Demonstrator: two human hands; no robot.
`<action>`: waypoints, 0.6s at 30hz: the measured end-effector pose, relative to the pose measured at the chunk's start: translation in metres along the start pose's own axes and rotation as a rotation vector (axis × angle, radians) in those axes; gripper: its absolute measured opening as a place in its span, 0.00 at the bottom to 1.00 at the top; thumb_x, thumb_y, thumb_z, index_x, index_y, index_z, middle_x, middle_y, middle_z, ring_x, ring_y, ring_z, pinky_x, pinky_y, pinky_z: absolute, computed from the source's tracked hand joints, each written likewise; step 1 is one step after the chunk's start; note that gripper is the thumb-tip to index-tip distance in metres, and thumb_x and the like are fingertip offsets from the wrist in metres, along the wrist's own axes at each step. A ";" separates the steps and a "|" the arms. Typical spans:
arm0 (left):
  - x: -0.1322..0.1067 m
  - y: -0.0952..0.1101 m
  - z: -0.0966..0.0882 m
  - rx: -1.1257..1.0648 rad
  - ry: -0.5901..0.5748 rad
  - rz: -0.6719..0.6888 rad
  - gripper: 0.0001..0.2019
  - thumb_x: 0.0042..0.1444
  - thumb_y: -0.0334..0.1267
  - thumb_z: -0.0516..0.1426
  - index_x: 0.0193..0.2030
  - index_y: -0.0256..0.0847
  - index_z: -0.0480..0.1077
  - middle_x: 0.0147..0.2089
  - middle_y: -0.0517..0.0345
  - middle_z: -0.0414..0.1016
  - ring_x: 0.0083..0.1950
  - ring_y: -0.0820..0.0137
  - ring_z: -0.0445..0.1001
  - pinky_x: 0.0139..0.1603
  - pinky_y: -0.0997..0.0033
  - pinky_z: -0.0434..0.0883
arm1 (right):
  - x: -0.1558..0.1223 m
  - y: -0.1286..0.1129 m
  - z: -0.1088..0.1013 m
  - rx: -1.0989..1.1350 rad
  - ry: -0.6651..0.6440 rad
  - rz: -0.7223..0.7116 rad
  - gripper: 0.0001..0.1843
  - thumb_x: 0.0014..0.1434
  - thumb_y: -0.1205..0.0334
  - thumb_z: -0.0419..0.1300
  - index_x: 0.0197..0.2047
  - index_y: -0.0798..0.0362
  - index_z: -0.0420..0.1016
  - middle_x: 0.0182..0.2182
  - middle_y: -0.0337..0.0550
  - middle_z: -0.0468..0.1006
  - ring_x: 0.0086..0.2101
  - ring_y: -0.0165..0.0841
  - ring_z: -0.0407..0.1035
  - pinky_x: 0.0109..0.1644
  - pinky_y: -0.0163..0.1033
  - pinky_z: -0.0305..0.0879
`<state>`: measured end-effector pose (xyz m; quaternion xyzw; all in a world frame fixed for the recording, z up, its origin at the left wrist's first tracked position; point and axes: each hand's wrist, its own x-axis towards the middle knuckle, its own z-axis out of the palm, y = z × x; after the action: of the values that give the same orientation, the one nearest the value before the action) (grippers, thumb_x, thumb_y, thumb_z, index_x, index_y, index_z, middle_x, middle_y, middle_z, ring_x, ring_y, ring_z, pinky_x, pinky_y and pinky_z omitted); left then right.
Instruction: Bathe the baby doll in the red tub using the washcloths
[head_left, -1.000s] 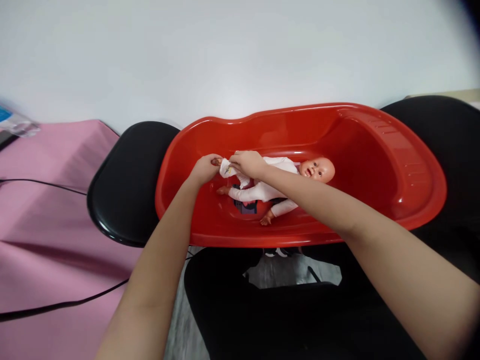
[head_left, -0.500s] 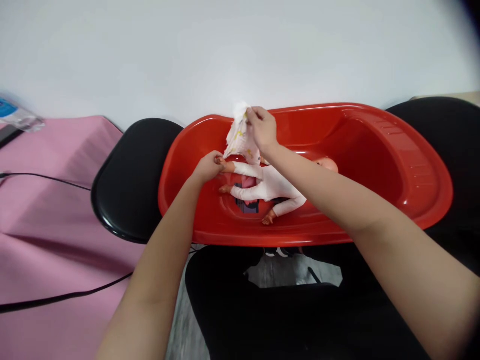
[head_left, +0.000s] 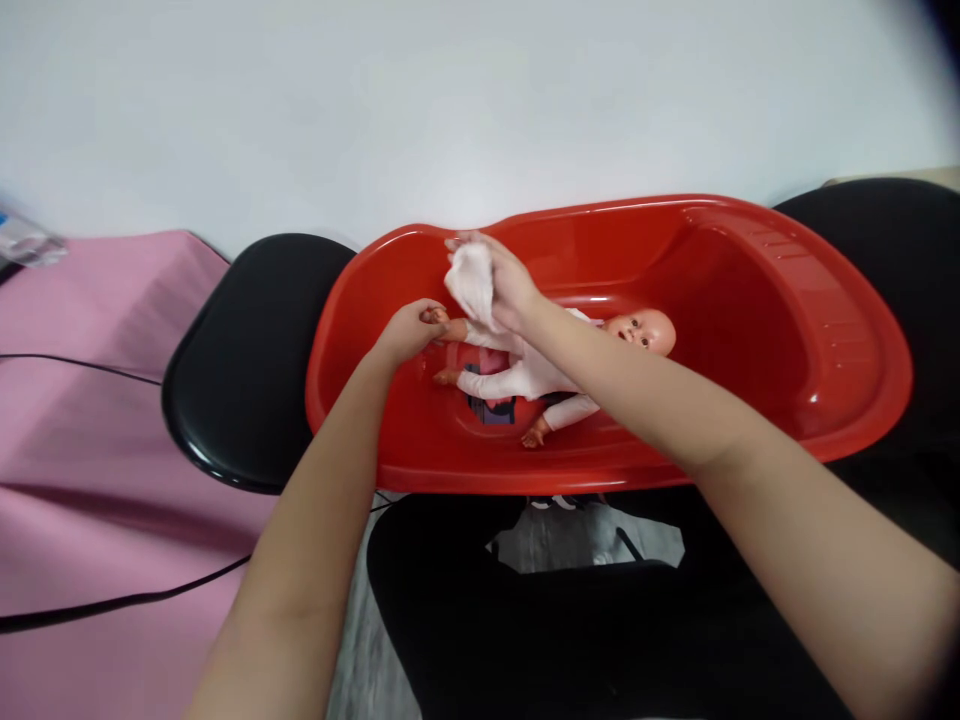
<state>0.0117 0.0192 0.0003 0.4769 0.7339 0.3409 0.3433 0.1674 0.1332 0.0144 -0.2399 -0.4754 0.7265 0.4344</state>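
A baby doll in white clothing lies on its back in a red baby bathtub, its head toward the right. My left hand is closed around one foot of the doll at the tub's left end. Just above the doll's legs, my right hand holds a bunched white cloth, fingers curled round it. My right forearm hides part of the doll's chest and one arm.
Black chair seats stand at the tub's left and right ends, and a black chair is in front. Pink fabric with black cables covers the left side. A white wall rises behind.
My right hand has moved slightly left and down. The cloth, earlier hanging spread with yellow spots showing, is now bunched in it. More of the doll's face shows. My left hand keeps the foot.
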 end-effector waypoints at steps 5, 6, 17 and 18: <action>-0.003 0.000 0.002 0.010 0.005 0.001 0.08 0.58 0.29 0.63 0.44 0.40 0.75 0.40 0.54 0.80 0.37 0.68 0.77 0.38 0.71 0.75 | -0.006 0.036 0.025 -0.436 -0.121 -0.023 0.12 0.76 0.54 0.57 0.55 0.48 0.78 0.56 0.50 0.85 0.60 0.38 0.76 0.63 0.46 0.76; -0.004 0.000 0.002 0.009 0.015 -0.011 0.08 0.58 0.28 0.63 0.44 0.40 0.75 0.39 0.54 0.80 0.36 0.68 0.77 0.37 0.71 0.75 | -0.006 0.040 0.024 -0.537 -0.135 -0.045 0.10 0.74 0.59 0.58 0.54 0.49 0.78 0.58 0.51 0.84 0.59 0.36 0.76 0.64 0.44 0.75; 0.000 -0.005 0.005 -0.080 0.011 0.006 0.09 0.56 0.24 0.63 0.40 0.40 0.73 0.37 0.59 0.74 0.35 0.72 0.72 0.41 0.71 0.73 | -0.063 0.052 -0.074 -1.770 -0.701 -0.425 0.13 0.76 0.60 0.60 0.58 0.56 0.81 0.57 0.61 0.81 0.54 0.48 0.72 0.60 0.53 0.60; 0.001 -0.007 0.005 -0.075 0.015 0.010 0.09 0.56 0.24 0.63 0.41 0.40 0.73 0.38 0.59 0.74 0.36 0.72 0.73 0.42 0.71 0.73 | -0.064 0.052 -0.079 -1.817 -0.716 -0.454 0.14 0.77 0.63 0.58 0.59 0.55 0.81 0.58 0.62 0.80 0.55 0.50 0.72 0.62 0.55 0.60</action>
<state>0.0125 0.0193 -0.0086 0.4648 0.7206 0.3735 0.3537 0.2389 0.1079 -0.0711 -0.1516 -0.9872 0.0170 0.0460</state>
